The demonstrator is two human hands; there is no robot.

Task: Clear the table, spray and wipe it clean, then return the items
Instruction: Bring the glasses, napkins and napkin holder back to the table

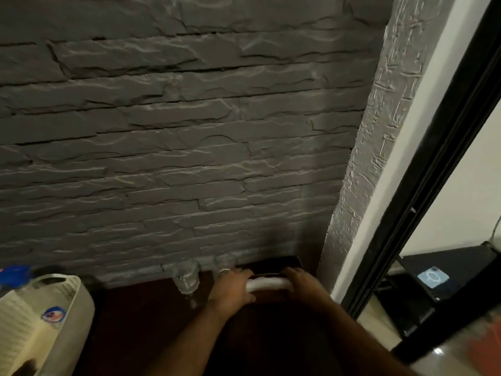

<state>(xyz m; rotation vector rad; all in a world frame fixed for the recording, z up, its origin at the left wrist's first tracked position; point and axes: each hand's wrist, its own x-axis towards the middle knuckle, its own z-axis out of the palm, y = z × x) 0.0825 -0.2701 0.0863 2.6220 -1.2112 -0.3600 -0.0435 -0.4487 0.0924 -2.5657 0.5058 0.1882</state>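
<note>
On the dark wooden table (141, 316) both hands meet at the far right corner, against the grey stone wall. My left hand (233, 287) and my right hand (303, 284) each grip one end of a white rolled item (267, 284), which lies over a dark box-like object (279, 263). Two clear glasses stand by the wall: one (187, 278) left of my left hand, the other (224, 263) partly hidden behind its fingers. What the white item is stays unclear in the dim, blurred view.
A cream perforated basket (40, 321) sits at the table's left, with a blue-capped bottle (16, 275) beside it. A black door frame (423, 191) runs diagonally on the right, beyond it a dark low unit (447, 283) with a small lit screen.
</note>
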